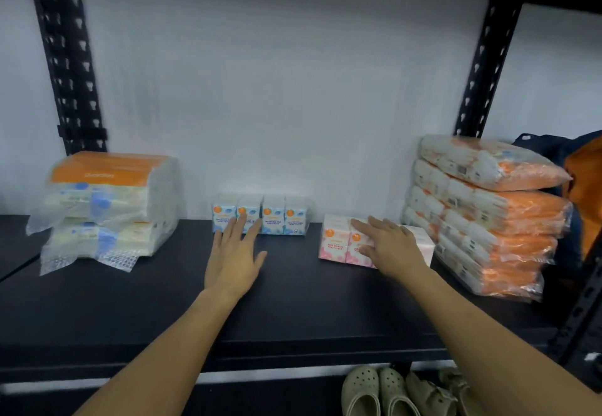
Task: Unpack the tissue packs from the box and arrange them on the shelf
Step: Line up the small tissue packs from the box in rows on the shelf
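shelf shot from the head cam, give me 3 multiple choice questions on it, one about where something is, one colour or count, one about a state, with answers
1. Where does the tall stack of orange packs stand?
A. at the right end of the shelf
B. at the left end of the shelf
C. on the floor beside the shoes

2. What colour is the row of mini tissue packs under the right hand?
A. green
B. pink
C. black

3. How is the left hand?
A. clenched round a pack
B. curled in a fist
C. open, fingers straight

Answers:
1. A: the stack of orange packs sits at the right end of the shelf.
2. B: the right hand rests on the pink packs.
3. C: the left hand has flat, spread fingers reaching to the blue packs.
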